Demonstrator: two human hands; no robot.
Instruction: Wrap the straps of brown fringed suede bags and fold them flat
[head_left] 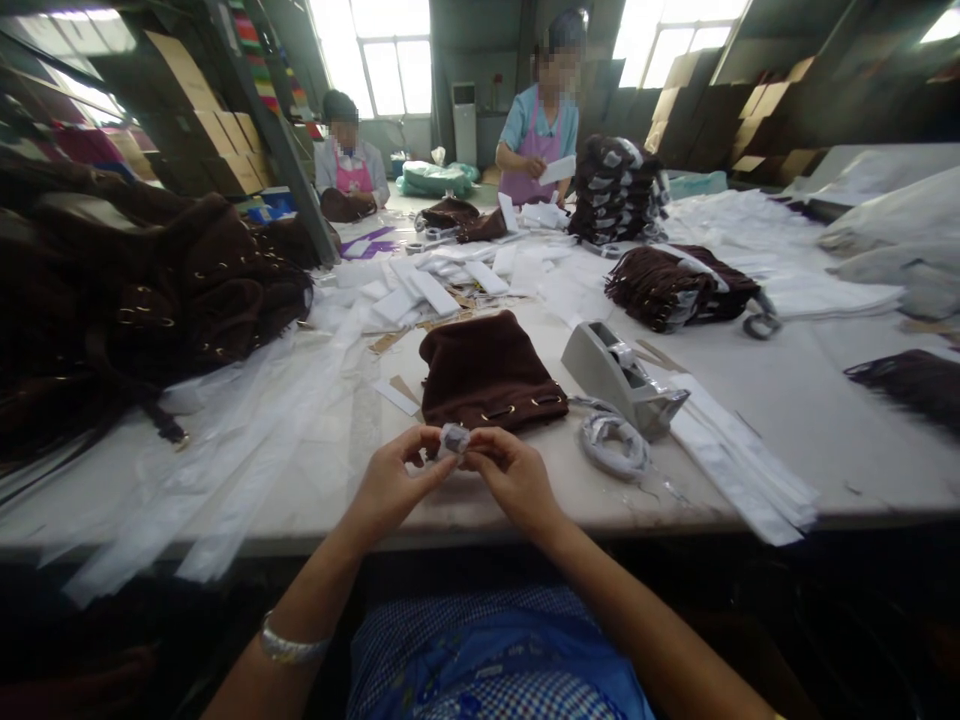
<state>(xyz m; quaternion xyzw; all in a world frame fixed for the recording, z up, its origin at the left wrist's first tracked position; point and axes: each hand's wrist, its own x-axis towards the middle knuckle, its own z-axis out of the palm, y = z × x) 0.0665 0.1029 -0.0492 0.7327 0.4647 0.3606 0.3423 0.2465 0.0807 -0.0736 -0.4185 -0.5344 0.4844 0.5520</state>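
As left hand (390,482) meets right hand (514,480), both pinch one packet (454,438).

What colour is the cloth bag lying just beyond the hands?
Dark brown, the cloth bag, seen clearly in the head view.

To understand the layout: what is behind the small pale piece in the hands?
A dark brown soft fabric pouch lies on the white table; its contents are hidden.

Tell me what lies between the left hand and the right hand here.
Head view: a small clear-wrapped piece lies between the left hand and the right hand, pinched by both, just in front of the brown pouch.
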